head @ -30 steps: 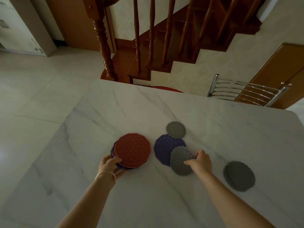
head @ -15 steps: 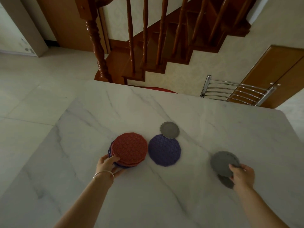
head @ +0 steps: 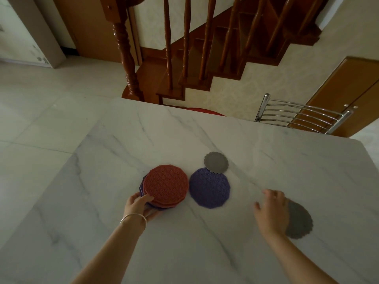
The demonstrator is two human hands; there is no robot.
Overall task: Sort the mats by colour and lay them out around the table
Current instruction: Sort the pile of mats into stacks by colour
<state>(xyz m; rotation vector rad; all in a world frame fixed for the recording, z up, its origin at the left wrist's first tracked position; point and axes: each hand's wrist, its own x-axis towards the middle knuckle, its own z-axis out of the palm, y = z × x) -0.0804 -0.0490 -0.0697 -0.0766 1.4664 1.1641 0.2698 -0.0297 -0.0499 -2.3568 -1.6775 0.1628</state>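
A stack of mats with a red mat [head: 166, 184] on top and purple ones beneath sits left of centre on the marble table [head: 143, 140]. My left hand [head: 140, 206] grips the stack's near edge. A single purple mat [head: 209, 188] lies to its right, and a small grey scalloped mat [head: 216, 162] overlaps its far edge. At the right, grey mats [head: 299, 221] lie stacked flat on the table. My right hand [head: 271, 212] hovers just left of them, fingers spread, holding nothing, and it covers their left edge.
A metal chair back [head: 301, 115] stands at the table's far right edge. A red seat [head: 205, 112] peeks over the far edge. Behind is a wooden staircase [head: 184, 58] with a banister. Tiled floor lies to the left.
My right hand carried a grey mat from beside the purple mat to the grey mat at the right, set it down, let go and drew back left. The left hand stayed on the stack.
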